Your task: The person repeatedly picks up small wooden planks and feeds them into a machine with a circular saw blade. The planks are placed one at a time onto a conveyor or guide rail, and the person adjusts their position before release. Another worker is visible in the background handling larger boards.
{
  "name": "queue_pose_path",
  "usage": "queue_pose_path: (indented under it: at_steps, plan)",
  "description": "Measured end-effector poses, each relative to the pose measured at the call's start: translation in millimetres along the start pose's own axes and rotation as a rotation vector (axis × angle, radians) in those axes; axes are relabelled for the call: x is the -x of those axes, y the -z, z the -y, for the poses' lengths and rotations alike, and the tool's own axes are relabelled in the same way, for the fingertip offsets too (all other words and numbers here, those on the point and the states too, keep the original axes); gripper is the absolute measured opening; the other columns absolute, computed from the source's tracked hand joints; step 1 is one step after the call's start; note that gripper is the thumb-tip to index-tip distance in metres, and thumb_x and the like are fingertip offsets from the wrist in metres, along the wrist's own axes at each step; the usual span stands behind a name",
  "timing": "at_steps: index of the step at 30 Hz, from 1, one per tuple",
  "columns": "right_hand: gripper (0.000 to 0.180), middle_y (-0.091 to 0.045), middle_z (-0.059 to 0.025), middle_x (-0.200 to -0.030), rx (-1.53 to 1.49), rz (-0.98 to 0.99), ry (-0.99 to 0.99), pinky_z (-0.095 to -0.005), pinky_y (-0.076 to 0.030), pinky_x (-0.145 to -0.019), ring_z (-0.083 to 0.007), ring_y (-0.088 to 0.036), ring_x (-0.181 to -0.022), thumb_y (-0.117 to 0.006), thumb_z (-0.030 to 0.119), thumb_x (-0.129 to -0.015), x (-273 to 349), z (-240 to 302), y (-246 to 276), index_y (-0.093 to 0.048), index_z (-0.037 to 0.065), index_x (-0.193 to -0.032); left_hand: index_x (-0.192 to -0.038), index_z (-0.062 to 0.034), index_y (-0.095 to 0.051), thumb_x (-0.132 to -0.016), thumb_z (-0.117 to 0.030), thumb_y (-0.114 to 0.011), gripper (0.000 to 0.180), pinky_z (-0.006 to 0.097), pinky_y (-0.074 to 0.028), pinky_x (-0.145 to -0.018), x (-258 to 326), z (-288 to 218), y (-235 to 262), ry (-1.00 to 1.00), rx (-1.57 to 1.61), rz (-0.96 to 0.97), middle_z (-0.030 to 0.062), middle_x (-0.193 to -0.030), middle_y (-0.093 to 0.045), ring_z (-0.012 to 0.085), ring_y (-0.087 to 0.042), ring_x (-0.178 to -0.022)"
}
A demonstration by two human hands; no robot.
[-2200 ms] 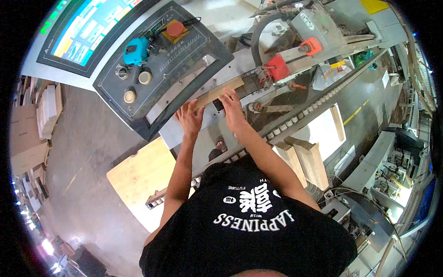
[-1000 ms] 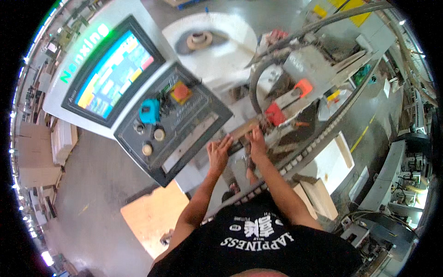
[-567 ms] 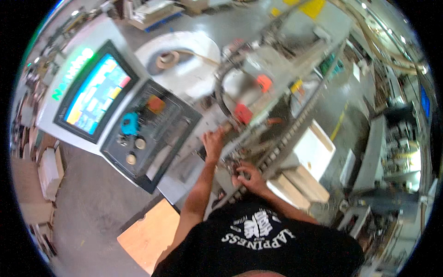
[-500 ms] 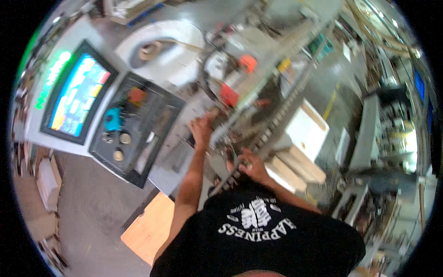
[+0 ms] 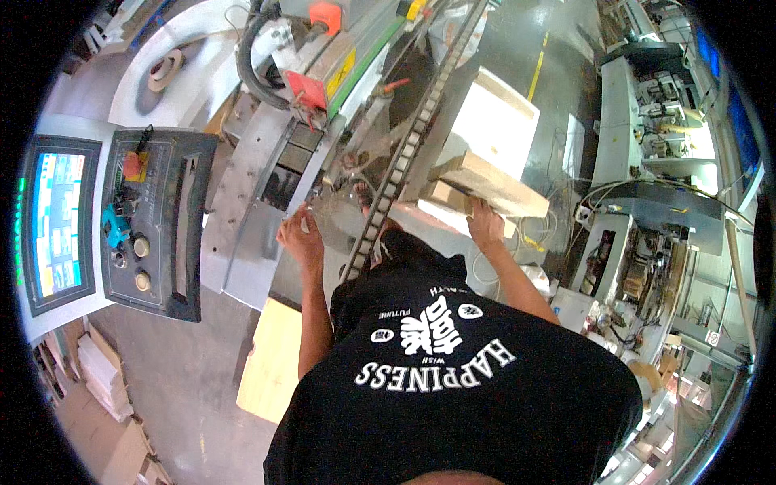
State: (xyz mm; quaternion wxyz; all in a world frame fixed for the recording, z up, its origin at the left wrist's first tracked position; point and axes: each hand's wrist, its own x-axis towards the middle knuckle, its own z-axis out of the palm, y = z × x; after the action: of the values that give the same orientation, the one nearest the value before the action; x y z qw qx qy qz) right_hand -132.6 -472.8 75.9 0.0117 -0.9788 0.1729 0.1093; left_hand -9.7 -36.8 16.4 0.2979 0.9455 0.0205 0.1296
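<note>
Workshop floor, grey concrete, crowded with machinery; a long metal machine bed [image 5: 242, 234] runs up the middle with a link chain track [image 5: 404, 162] slanting across it. To the left stands a dark control panel [image 5: 158, 218] with knobs and a red button, and a lit screen [image 5: 52, 218] beside it. A pale wooden board [image 5: 271, 372] lies low by the machine, near the person's left side. Left hand [image 5: 301, 236] rests on the machine bed just beside the chain track, fingers loosely spread, holding nothing that can be made out. Right hand [image 5: 485, 225] is out to the right, laid against the near end of a stack of wooden blocks [image 5: 481, 190]; fingers are curled at the lower block's edge, but whether they actually grip it cannot be told. The stack sits right of the chain track, in front of a white box-like unit [image 5: 497, 121]. Orange-red housings [image 5: 305, 87] sit higher up on the machine.
</note>
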Motion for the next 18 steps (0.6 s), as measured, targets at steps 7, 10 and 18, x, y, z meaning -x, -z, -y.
queue_pose_path:
  at_steps: [7, 10, 18]
  plan:
    - [0.029, -0.078, -0.0166, -0.102, 0.08, 0.003, -0.02, -0.0489, -0.063, -0.08, -0.0363, -0.077, -0.088, -0.071, 0.015, -0.085, -22.8, 11.2, -2.6, -0.077, 0.012, -0.112, -0.13, -0.0132, -0.073, -0.092, -0.02, -0.08, 0.039, 0.053, -0.04, -0.113, -21.6, -108.9, -7.0, -0.444, 0.261, 0.196, 0.0089, -0.125, -0.074, 0.0308, -0.064, -0.121]
    - [0.026, -0.076, -0.017, -0.099, -0.095, -0.076, 0.391, -0.0495, -0.062, -0.072, -0.0365, -0.076, -0.088, -0.069, 0.011, -0.083, -23.1, 86.2, 46.6, -0.077, 0.011, -0.107, -0.132, -0.0112, -0.07, -0.09, -0.027, -0.08, 0.046, 0.053, -0.037, -0.119, -27.2, -157.4, 25.2, -0.656, 0.088, 0.271, 0.0095, -0.131, -0.071, 0.0304, -0.063, -0.127]
    - [0.052, -0.071, -0.0183, -0.132, -0.367, -0.167, 0.725, -0.0493, -0.058, -0.097, -0.0377, -0.07, -0.117, -0.07, 0.017, -0.087, -67.1, 224.6, 56.8, -0.066, 0.004, -0.137, -0.14, -0.0104, -0.064, -0.09, -0.031, -0.08, 0.056, 0.054, -0.039, -0.114, -31.7, -43.1, 15.0, -0.277, -0.048, 0.347, 0.0118, -0.131, -0.069, 0.0352, -0.06, -0.126]
